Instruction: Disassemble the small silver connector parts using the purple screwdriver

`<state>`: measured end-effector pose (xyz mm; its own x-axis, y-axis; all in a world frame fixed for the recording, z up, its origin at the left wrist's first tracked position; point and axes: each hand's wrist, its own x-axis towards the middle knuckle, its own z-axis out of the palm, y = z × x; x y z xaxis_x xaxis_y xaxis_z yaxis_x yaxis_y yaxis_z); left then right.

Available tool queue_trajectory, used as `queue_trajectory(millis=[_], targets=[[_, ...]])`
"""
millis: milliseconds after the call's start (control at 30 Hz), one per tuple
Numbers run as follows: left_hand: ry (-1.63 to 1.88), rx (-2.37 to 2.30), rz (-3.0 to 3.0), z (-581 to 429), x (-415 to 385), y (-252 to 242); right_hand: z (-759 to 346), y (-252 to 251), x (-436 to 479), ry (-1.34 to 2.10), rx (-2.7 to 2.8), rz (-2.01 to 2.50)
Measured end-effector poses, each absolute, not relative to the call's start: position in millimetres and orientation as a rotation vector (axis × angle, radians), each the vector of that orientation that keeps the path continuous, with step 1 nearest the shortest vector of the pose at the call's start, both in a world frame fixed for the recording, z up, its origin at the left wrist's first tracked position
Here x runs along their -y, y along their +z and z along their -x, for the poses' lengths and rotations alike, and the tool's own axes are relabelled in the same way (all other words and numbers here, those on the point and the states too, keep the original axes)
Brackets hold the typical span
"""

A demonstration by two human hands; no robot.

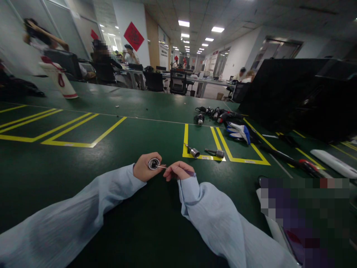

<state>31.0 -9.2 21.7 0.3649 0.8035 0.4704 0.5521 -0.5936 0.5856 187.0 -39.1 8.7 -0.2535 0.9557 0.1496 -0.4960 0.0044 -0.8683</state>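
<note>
My left hand point(145, 166) is wrapped round a round metal cylinder point(153, 163), whose open end with a bright rim and dark inside faces me. In my right hand point(179, 171), fingers pinched, is a thin metal rod point(161, 166). The rod's tip reaches the cylinder's open end; its other end is hidden in my fingers, so its kind does not show. Beyond my hands, two metal cup-shaped pieces with thin shanks, one on the left point(194, 152) and one on the right point(219, 153), lie on the green table point(150, 137) near yellow tape.
Further back lie dark tools with silver ends point(200, 119) and a blue-and-white glove point(239, 132). A red-and-black tool point(309, 167) and a long white object point(333, 163) are at right. A white cup-like container point(61, 80) stands far left. Other people sit in the background.
</note>
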Motion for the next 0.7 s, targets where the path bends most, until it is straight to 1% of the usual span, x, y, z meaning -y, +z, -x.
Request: queue_trajectory(millis=[200,400,567,700], targets=[[1.106,-1.244,-2.237,-30.1,6.9,21.7,-199.4,4.1,24.6,1.755,0.886,0.589],[1.143,-1.286,-2.242,-30.6,9.0,23.8,-203.9,0.8,18.6,1.804,0.835,0.566],[1.225,-1.521,-2.266,-31.8,1.3,24.9,-200.6,1.4,18.2,1.807,0.828,0.539],[1.301,-1.673,-2.489,-33.0,-25.2,22.6,-196.4,4.5,17.3,1.887,0.792,0.355]])
